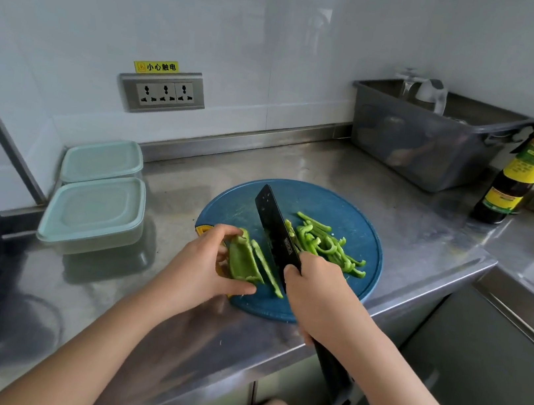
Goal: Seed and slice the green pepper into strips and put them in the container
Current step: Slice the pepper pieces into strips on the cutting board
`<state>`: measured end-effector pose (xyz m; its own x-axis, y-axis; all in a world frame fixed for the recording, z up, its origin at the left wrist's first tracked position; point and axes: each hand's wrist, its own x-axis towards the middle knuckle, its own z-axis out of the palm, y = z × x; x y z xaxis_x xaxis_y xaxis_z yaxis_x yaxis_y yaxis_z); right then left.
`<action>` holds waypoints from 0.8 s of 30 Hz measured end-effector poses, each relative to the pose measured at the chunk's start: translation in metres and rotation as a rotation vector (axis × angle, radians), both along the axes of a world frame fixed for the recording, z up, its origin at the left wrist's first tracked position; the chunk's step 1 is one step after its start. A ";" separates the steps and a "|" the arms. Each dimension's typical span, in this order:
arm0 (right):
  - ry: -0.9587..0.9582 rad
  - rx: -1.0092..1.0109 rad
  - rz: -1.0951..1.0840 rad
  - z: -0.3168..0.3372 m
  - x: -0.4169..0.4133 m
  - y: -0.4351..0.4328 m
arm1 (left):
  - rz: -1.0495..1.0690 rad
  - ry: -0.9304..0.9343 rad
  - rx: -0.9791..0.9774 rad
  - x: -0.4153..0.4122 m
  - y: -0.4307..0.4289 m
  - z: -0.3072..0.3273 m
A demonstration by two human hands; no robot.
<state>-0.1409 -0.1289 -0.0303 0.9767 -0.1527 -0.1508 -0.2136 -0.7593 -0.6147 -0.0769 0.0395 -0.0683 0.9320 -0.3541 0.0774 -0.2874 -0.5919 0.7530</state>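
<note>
- On the steel counter (173, 309) lies a round blue board (327, 208), its near edge close to the counter's front.
- At 8 o'clock on the board is the pepper (243, 261), an opened piece lying inner side up.
- The left hand (203, 269) pinches the pepper lengthwise: curled fingers hooked over its far end, thumb against its near end.
- Just right of the pepper, between it and the blade, lie two freshly cut slices (266, 268).
- The right hand (317, 296) grips the knife (275, 228), fingers wrapped tight round the handle. The black blade points toward 11 o'clock, edge down on the board.
- At 3 o'clock on the board sits a loose heap of strips (325, 245).
- Off the board at 9 o'clock stands the near container (94, 211), lid on. A far container (103, 160), also lidded, is just behind it.
- Toward 1 o'clock stands a grey bin (424, 139), and at 2 o'clock a dark bottle (511, 180).
</note>
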 end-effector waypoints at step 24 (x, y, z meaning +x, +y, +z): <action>-0.066 -0.078 0.083 -0.012 -0.013 0.030 | 0.121 -0.180 0.272 -0.007 -0.003 0.009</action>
